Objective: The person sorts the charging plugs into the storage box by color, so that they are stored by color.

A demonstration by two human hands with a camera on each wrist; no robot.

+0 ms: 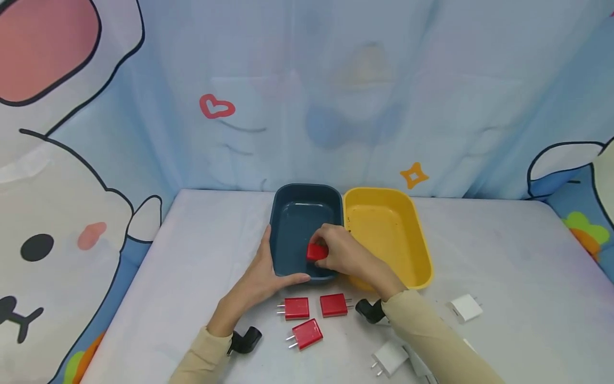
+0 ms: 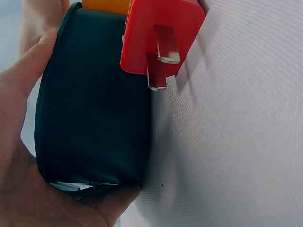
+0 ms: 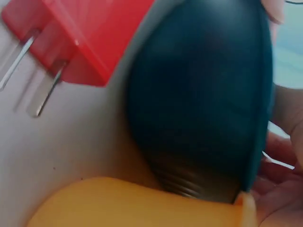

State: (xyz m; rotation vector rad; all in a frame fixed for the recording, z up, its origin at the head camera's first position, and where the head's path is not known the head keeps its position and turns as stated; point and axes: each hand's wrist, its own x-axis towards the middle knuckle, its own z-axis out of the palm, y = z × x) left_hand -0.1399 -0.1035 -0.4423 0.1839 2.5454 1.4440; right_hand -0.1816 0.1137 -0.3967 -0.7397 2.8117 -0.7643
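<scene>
Red plug [image 1: 316, 252] was pinched in the head view by the right hand's [image 1: 342, 249] thumb and bent fingers, within the blue tray's [image 1: 295, 224] outline; the tray's near-left corner was gripped by the left hand [image 1: 263, 280], presumably against sliding. By the left wrist view, that grip was confirmed, with a loose red plug [image 2: 147, 35] near. In the right wrist view, the held plug was hidden; the yellow tray [image 3: 118, 203] was set alongside, probably for easy reach.
</scene>
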